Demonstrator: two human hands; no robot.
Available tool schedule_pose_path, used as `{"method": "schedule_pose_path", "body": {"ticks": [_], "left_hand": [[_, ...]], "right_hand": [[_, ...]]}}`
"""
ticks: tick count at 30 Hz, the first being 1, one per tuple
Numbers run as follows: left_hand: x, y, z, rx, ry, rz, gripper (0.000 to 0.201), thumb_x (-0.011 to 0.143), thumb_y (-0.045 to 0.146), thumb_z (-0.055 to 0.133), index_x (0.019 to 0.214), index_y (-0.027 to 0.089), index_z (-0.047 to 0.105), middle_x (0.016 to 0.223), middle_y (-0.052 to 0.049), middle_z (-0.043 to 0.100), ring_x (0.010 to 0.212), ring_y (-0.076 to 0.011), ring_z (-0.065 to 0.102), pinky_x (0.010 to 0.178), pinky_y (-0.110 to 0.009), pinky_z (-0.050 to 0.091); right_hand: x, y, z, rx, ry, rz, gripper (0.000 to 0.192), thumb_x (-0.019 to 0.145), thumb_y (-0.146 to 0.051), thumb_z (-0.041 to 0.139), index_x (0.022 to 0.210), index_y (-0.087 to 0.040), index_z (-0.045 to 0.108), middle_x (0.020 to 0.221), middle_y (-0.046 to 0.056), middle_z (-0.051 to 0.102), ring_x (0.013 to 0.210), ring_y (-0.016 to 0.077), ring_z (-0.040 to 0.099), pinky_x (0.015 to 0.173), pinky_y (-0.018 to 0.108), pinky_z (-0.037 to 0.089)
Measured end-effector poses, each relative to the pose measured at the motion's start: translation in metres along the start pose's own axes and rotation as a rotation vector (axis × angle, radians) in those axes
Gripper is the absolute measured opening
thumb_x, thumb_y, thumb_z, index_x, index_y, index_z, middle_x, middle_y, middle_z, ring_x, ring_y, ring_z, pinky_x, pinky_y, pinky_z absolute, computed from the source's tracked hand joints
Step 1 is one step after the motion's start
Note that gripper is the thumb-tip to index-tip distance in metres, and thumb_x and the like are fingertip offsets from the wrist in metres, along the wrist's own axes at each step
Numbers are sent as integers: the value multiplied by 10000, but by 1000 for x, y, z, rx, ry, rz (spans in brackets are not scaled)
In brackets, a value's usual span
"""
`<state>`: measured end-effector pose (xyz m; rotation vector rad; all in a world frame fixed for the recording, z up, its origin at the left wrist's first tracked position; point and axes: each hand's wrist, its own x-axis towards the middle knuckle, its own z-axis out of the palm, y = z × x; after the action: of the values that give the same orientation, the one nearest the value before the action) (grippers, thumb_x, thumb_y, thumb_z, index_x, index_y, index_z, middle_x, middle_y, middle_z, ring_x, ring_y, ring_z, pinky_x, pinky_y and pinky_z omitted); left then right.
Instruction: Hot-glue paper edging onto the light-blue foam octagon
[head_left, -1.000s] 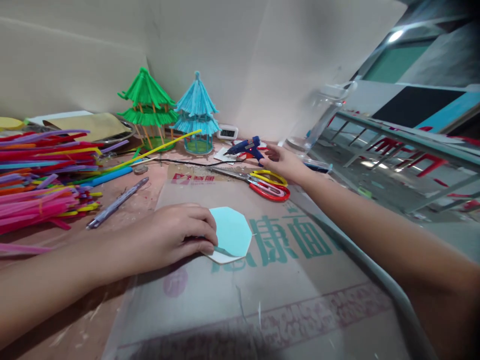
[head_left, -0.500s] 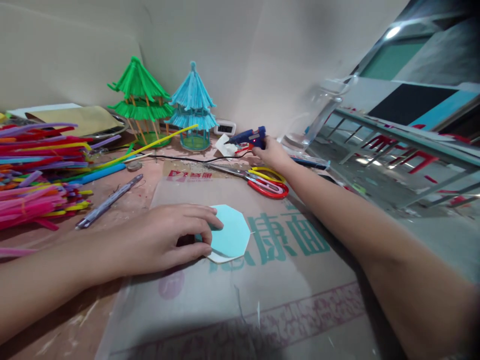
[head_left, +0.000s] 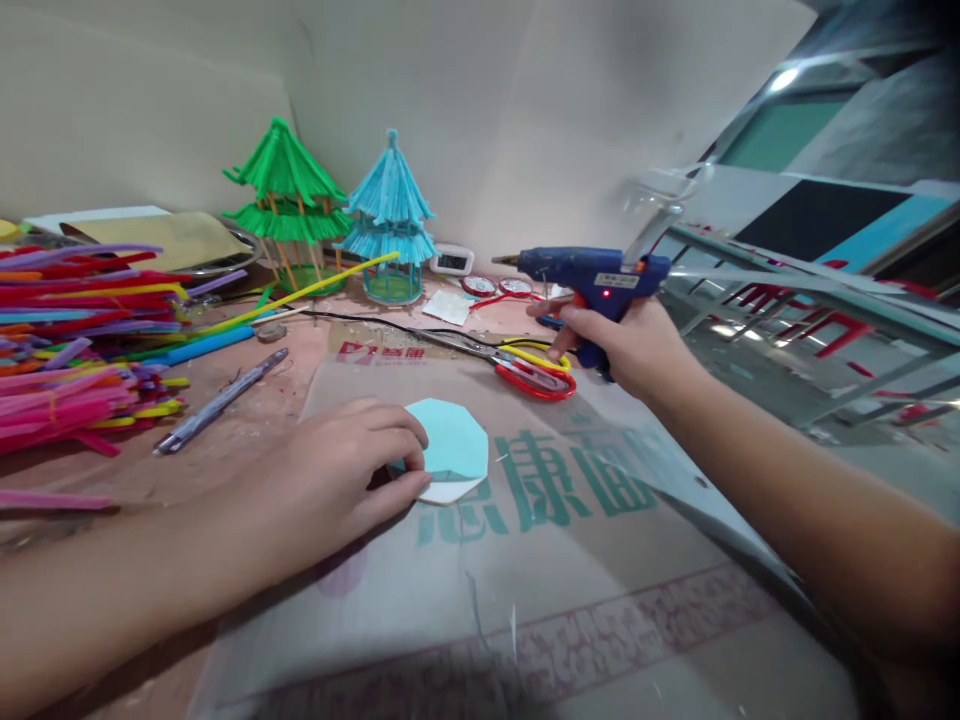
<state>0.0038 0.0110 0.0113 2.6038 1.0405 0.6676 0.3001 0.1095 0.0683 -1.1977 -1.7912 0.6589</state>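
Observation:
My right hand (head_left: 630,335) grips a blue hot glue gun (head_left: 577,268) by its handle, raised above the table, nozzle pointing left and a red light lit on its side. My left hand (head_left: 375,450) is closed on the left edge of a light blue octagonal paper piece (head_left: 454,435). The blue sheet is lifted at its near edge, baring a white layer (head_left: 450,492) beneath. Red-and-yellow-handled scissors (head_left: 532,378) lie below the glue gun, behind the octagon.
Pipe cleaners (head_left: 67,340) are heaped on the left near a pen (head_left: 221,402). Green (head_left: 289,205) and blue (head_left: 391,215) pavilion models stand by the wall with a small digital clock (head_left: 452,260). Printed cardboard (head_left: 540,560) covers the table; a clear jug (head_left: 652,225) stands back right.
My right hand has lifted the glue gun off the back of the table and brought it nearer and to the right. The octagon's near edge shows more white; my left hand has barely moved.

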Motion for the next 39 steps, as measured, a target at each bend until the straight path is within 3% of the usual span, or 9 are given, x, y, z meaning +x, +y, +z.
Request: {"method": "schedule_pose_path", "body": {"ticks": [4, 8, 16, 22, 27, 30, 33, 35, 39], "left_hand": [[3, -4, -5, 15, -21, 12, 212, 965, 330, 540, 902, 217, 708, 1026, -28, 699, 949, -198, 647, 847, -328, 493], [9, -13, -14, -79, -115, 79, 189, 962, 291, 565, 902, 225, 731, 1042, -5, 697, 896, -150, 663, 832, -266, 487], [12, -28, -15, -194, -149, 117, 156, 954, 249, 596, 897, 216, 737, 1052, -7, 694, 942, -136, 658, 874, -229, 479], [13, -35, -19, -227, -172, 181, 130, 942, 212, 611, 951, 222, 740, 1090, -19, 693, 1018, -149, 645, 931, -241, 473], [9, -31, -18, -168, -168, 121, 203, 817, 369, 772, 954, 231, 713, 1117, -28, 660, 1036, -196, 626, 914, -300, 487], [5, -25, -15, -73, -123, 130, 264, 843, 437, 734, 1005, 237, 676, 1146, -40, 630, 1054, -212, 601, 908, -332, 482], [2, -17, -15, 98, -83, 258, 147, 958, 353, 595, 1055, 267, 665, 1183, -40, 616, 1083, -222, 571, 937, -367, 456], [1, -11, -17, 229, -71, 388, 211, 1009, 237, 481, 1109, 273, 664, 1196, -43, 624, 1120, -234, 544, 984, -392, 425], [1, 1, -16, 401, -37, 527, 305, 1020, 154, 385, 1109, 192, 674, 1163, -67, 662, 1115, -252, 538, 1073, -421, 356]], "right_hand": [[-28, -13, -6, 86, -209, -77, 148, 811, -284, 740, 911, -176, 724, 760, 32, 750, 685, 172, 710, 674, 284, 575], [-42, -13, -8, 135, -529, -114, 154, 813, -310, 752, 855, -164, 728, 777, 47, 750, 633, 159, 696, 610, 270, 574], [-52, -20, 1, -16, -647, -236, 228, 797, -421, 763, 841, -203, 716, 744, 20, 702, 660, 166, 656, 580, 266, 533], [-60, -32, 12, 29, -852, -60, 250, 851, -424, 715, 866, -180, 663, 717, 2, 695, 589, 122, 626, 493, 206, 464], [-61, -29, 12, 15, -860, -51, 240, 827, -404, 751, 867, -184, 662, 740, 15, 723, 630, 131, 658, 523, 200, 489], [-57, -21, 8, 80, -822, -70, 283, 842, -481, 719, 876, -200, 702, 761, 27, 725, 652, 150, 673, 553, 230, 523], [-57, -8, 11, 262, -681, -55, 345, 855, -560, 669, 892, -222, 732, 861, 63, 743, 817, 218, 715, 727, 328, 585], [-59, -1, 20, 437, -603, 23, 348, 880, -562, 636, 986, -245, 735, 1003, 79, 749, 974, 257, 712, 865, 403, 579], [-65, 7, 41, 634, -639, 169, 331, 905, -498, 639, 1122, -255, 697, 1205, 83, 708, 1164, 266, 657, 1036, 469, 502]]}}
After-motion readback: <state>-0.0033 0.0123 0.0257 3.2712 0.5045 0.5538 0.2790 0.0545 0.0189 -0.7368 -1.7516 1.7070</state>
